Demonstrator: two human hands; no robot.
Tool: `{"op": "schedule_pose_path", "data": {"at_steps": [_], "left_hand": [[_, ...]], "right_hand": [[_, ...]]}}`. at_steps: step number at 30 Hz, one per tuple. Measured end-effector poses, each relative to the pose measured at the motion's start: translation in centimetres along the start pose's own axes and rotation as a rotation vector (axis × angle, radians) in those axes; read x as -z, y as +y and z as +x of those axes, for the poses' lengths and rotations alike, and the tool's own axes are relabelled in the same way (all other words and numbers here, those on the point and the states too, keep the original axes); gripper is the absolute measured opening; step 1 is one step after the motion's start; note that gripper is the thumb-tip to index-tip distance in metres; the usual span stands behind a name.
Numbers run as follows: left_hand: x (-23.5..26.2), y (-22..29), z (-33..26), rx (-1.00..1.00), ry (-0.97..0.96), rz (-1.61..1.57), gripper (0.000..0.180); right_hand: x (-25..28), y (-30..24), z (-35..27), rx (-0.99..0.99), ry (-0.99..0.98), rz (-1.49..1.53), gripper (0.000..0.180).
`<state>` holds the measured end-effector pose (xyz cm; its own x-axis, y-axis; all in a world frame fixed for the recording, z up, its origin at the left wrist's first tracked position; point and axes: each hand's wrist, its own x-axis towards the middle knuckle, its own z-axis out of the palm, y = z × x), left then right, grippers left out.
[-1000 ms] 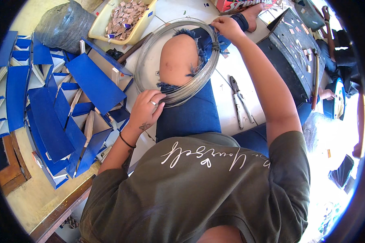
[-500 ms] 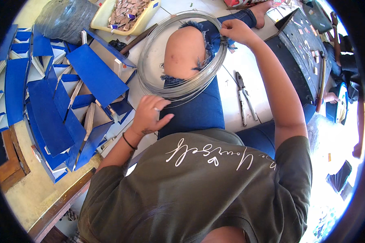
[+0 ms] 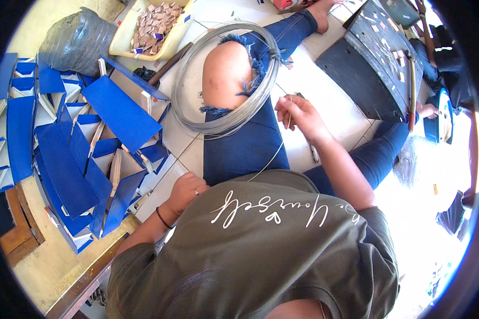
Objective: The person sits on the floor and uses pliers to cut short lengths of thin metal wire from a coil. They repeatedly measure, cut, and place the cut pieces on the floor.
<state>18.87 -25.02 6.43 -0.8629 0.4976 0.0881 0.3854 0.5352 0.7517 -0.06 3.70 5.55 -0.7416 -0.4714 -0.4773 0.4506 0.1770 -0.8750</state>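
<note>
My right hand (image 3: 302, 116) pinches a thin wire (image 3: 276, 154) between thumb and fingers above my thigh. The wire curves down from it to the hem of my shirt. A large coil of silvery wire (image 3: 230, 123) rests around my bent knee, with a dark tie (image 3: 275, 54) binding it at its upper right. Low beside my thigh is my left hand (image 3: 185, 192), apart from the coil; its fingertips are hidden at the shirt's edge. Pliers (image 3: 314, 153) lie on the floor, mostly covered by my right hand and forearm.
Blue folded-board pieces (image 3: 122, 111) crowd the left side. Behind them are a plastic-wrapped bundle (image 3: 77, 42) and a yellow tub (image 3: 178, 45) of small brown pieces. A black board (image 3: 351, 74) stands at the right, near another person's hand (image 3: 427, 110).
My right hand has left the coil's tie and come down toward me, now with a wire end in it. My left hand has drawn back from the coil to beside my thigh.
</note>
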Motion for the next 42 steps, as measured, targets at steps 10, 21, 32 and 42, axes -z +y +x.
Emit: {"op": "schedule_pose_path", "data": {"at_steps": [10, 21, 32, 42], "left_hand": [[0.8, 0.5, 11.2, 0.426, -0.016, -0.454, 0.03], [-6.0, 3.8, 22.5, 0.623, 0.135, -1.1, 0.022], [-6.6, 8.1, 20.2, 0.62, -0.256, -0.972, 0.028], [-7.3, 10.4, 19.7, 0.503, -0.577, -0.861, 0.026]], "right_hand": [[-5.1, 3.1, -4.9, 0.061, -0.233, 0.166, 0.037], [-1.6, 5.7, -7.5, 0.24, -0.499, 0.119, 0.043], [6.1, 0.4, 0.2, 0.033, -0.043, 0.458, 0.046], [7.0, -1.9, 0.5, -0.044, -0.017, 0.153, 0.028]]}}
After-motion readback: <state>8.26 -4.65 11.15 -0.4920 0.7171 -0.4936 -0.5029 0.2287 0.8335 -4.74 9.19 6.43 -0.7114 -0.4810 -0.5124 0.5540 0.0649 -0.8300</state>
